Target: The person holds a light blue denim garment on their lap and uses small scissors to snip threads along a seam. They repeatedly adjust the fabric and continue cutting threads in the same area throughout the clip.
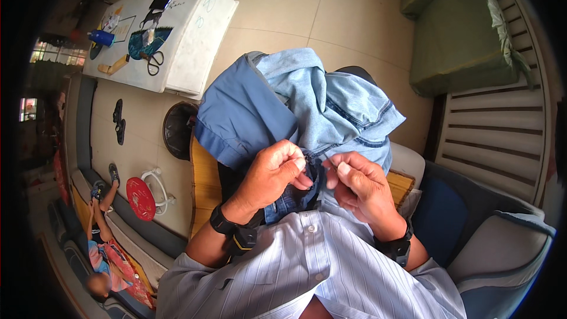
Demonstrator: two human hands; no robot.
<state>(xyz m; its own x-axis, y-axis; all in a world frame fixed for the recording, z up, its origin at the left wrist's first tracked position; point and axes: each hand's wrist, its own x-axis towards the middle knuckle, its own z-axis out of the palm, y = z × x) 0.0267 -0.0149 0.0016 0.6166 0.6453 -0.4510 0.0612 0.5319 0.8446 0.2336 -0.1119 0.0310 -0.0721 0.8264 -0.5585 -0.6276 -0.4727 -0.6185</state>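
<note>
Both of your hands meet over the denim garment [331, 100] bunched in your lap. Your left hand [274, 171] is curled, its fingers pressed together and pinching a dark fold of the denim near the middle of the pile. Your right hand [360, 186] sits just beside it, thumb and forefinger pinched shut on something too fine to make out; a thin thread-like line seems to run between the two hands, though you cannot tell for certain. Each wrist carries a black band. The garment spreads away from your hands toward the far side: a darker blue panel on the left, paler washed denim with stitched seams on the right.

Under the denim lies a woven yellow mat [204, 180]. Far to the left stands a white worktop [195, 41] bearing scissors [155, 62], a blue spool [101, 38] and scraps of cloth. On the floor to the left lies a red round fan [140, 198]. A green cushioned seat [460, 35] stands far right.
</note>
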